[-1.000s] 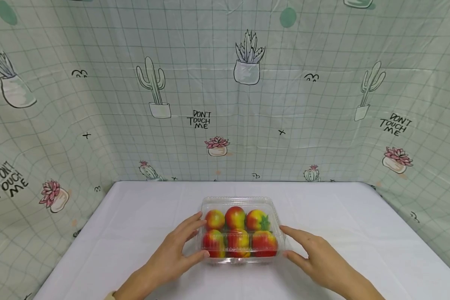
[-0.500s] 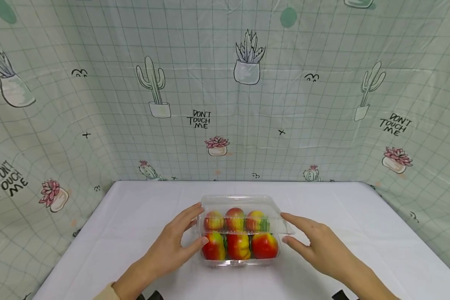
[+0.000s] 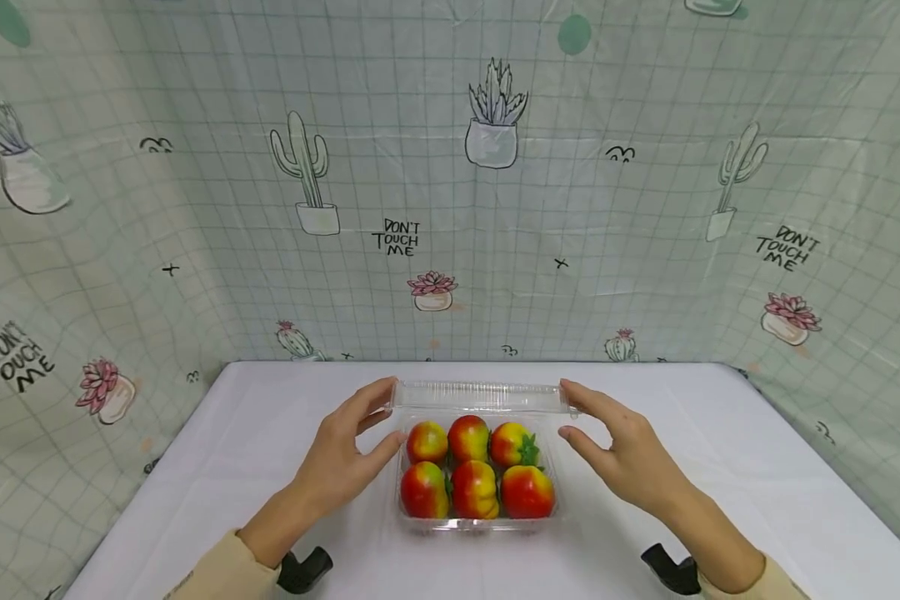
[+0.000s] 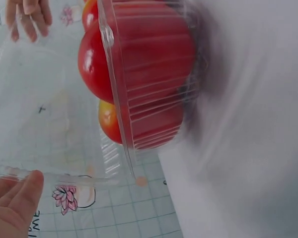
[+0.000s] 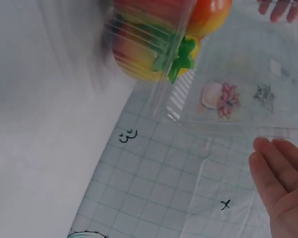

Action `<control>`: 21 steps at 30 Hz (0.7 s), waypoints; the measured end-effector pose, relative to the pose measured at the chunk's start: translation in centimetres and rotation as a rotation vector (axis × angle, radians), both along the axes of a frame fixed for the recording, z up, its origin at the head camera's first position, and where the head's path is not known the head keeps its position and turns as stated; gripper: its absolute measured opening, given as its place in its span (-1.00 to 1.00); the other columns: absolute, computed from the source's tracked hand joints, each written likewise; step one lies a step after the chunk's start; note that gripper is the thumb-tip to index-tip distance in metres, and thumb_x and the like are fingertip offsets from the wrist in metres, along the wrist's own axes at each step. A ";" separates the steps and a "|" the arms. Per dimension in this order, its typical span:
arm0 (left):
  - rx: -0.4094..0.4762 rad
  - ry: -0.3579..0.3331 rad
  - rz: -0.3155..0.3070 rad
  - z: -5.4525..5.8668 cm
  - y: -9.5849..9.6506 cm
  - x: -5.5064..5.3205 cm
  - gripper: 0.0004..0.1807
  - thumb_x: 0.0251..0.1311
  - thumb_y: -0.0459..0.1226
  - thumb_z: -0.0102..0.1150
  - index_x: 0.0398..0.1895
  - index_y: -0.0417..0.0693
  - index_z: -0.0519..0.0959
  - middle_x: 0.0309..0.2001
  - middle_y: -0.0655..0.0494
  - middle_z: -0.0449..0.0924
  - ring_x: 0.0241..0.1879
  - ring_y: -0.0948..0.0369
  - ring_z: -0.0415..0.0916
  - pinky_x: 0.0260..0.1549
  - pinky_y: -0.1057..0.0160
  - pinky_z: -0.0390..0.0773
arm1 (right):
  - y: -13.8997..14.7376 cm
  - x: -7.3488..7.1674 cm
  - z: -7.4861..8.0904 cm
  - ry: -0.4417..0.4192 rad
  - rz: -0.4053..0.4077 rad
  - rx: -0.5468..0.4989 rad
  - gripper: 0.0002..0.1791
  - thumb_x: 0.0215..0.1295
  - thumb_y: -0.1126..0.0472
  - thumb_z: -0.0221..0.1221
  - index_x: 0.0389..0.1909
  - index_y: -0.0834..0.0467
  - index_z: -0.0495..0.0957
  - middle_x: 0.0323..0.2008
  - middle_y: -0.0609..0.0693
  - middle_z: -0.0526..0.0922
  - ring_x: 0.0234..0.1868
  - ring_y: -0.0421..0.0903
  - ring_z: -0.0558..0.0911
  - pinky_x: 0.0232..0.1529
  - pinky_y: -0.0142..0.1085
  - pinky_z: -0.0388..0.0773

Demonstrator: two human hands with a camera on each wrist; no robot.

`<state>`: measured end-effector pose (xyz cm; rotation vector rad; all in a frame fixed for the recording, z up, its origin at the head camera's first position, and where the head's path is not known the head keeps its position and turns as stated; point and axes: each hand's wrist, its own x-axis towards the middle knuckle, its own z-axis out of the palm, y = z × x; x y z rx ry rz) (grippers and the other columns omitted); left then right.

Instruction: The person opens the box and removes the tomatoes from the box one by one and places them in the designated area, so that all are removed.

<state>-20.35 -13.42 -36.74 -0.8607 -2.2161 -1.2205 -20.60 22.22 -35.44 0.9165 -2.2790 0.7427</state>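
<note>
A clear plastic clamshell box (image 3: 457, 526) sits on the table in the head view, its hinged lid (image 3: 487, 398) raised and tilted back. Two rows of red-and-yellow fruits (image 3: 474, 489) fill the base; one shows a green leafy top (image 5: 184, 55) in the right wrist view. My left hand (image 3: 339, 460) has its fingertips against the lid's left edge, thumb apart from the fingers. On the opposite side, my right hand (image 3: 632, 457) touches the lid's right edge with extended fingertips, thumb held lower. Through the clear lid (image 4: 49, 104) the backdrop shows in the left wrist view.
A white cloth (image 3: 292, 396) covers the table. Behind and at both sides hangs a gridded curtain (image 3: 375, 175) printed with cactus drawings. Black curved pieces, one (image 3: 305, 571) at the left wrist and another (image 3: 671, 569) at the right, show beside the beige sleeves.
The lid has swung up and back from over the fruits. Both hands have moved up and away with it, staying at its sides. The base stays in place.
</note>
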 end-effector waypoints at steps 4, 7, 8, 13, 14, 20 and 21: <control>0.028 0.097 0.017 0.1 0.0 -1.0 -0.31 0.04 -0.49 0.33 0.29 -0.15 0.32 0.22 -0.02 0.43 0.15 0.08 0.47 0.01 0.19 0.53 | -0.2 -1.0 0.0 -0.003 -0.008 -0.040 -0.25 0.09 0.38 0.34 0.34 0.18 0.32 0.20 0.09 0.51 0.02 0.00 0.61 0.17 -0.62 0.29; 0.051 0.149 0.012 0.1 0.1 -1.9 -0.32 0.04 -0.52 0.31 0.28 -0.18 0.33 0.19 -0.09 0.44 0.12 0.00 0.49 0.00 0.16 0.54 | -0.4 -1.7 0.0 -0.020 -0.024 -0.064 -0.22 0.11 0.36 0.33 0.38 0.14 0.25 0.19 0.11 0.51 0.02 0.01 0.62 0.15 -0.53 0.38; 0.059 0.159 0.007 0.2 0.2 -2.1 -0.32 0.04 -0.53 0.31 0.28 -0.18 0.33 0.18 -0.10 0.45 0.10 -0.02 0.49 0.00 0.16 0.55 | -0.5 -1.9 0.0 -0.025 -0.027 -0.074 -0.20 0.12 0.36 0.33 0.39 0.13 0.23 0.18 0.11 0.51 0.01 0.01 0.63 0.12 -0.49 0.42; 0.086 0.186 0.017 0.2 0.4 -3.1 -0.34 0.05 -0.54 0.29 0.26 -0.26 0.31 0.15 -0.15 0.47 0.06 -0.03 0.51 -0.02 0.17 0.57 | -0.7 -3.3 -0.3 0.000 0.002 -0.140 -0.14 0.10 0.46 0.31 0.42 0.15 0.15 0.09 0.13 0.57 -0.04 0.04 0.65 0.02 -0.34 0.52; 0.081 0.199 0.036 0.2 0.4 -3.2 -0.34 0.05 -0.52 0.30 0.26 -0.27 0.31 0.14 -0.13 0.48 0.05 -0.01 0.52 -0.02 0.16 0.57 | -0.7 -3.6 -0.5 0.013 0.018 -0.154 -0.13 0.08 0.49 0.30 0.42 0.18 0.15 0.07 0.15 0.58 -0.06 0.06 0.66 0.01 -0.36 0.53; 0.056 0.260 0.143 0.3 0.6 -4.3 -0.34 0.04 -0.48 0.32 0.25 -0.28 0.33 0.09 -0.12 0.53 0.02 0.06 0.54 0.01 0.11 0.56 | -0.7 -5.4 -0.9 0.111 0.059 -0.199 -0.16 0.01 0.62 0.26 0.37 0.29 0.19 -0.07 0.20 0.62 -0.16 0.10 0.67 0.02 -0.51 0.49; 0.061 0.259 0.140 0.3 0.6 -4.5 -0.34 0.04 -0.49 0.32 0.26 -0.28 0.33 0.08 -0.12 0.53 0.02 0.05 0.54 0.01 0.10 0.56 | -0.7 -5.6 -0.9 0.128 0.064 -0.204 -0.16 0.00 0.63 0.25 0.36 0.31 0.19 -0.08 0.21 0.63 -0.16 0.10 0.67 0.02 -0.51 0.50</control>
